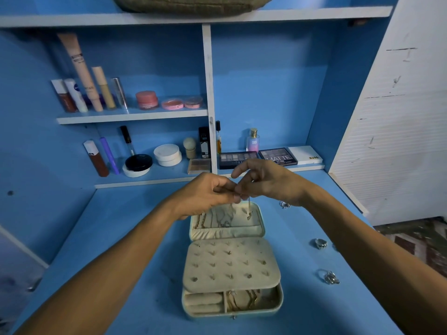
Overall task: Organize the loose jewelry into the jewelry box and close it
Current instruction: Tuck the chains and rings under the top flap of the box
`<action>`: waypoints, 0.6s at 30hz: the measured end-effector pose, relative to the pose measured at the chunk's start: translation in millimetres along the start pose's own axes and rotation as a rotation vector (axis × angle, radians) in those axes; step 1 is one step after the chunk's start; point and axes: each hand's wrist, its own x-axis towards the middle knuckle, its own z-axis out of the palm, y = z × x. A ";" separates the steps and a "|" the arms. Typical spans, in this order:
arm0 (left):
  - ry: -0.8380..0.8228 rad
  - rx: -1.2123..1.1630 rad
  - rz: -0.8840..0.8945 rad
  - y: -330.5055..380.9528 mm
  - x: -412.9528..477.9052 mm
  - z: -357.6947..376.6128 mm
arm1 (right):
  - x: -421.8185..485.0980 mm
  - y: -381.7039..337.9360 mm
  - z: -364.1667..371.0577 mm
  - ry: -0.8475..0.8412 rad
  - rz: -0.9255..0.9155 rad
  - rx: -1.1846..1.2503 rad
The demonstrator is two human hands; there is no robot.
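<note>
Dim bluish light, wide-angle edge distortion

We work from a single view: a wide-angle camera worn on the head, facing forward and steeply down over the blue tabletop (116, 238). Both forearms enter from the bottom corners. The left hand (205, 194) and right hand (268, 182) meet at mid-frame, near enough that the fine necklace (249, 209) pinched between them shows. The jewelry box (232, 310) lies close below; the shelves (130, 116) fill the upper half.
</note>
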 end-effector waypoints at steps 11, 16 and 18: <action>0.127 -0.112 -0.185 -14.7 0.8 8.4 | -5.7 31.4 17.1 0.143 0.092 -0.056; 0.166 -0.029 -0.253 -23.4 4.0 11.1 | -7.8 33.2 16.3 0.124 0.172 -0.088; 0.193 0.021 -0.247 -26.2 5.7 13.5 | -7.2 33.3 15.6 0.167 0.179 -0.198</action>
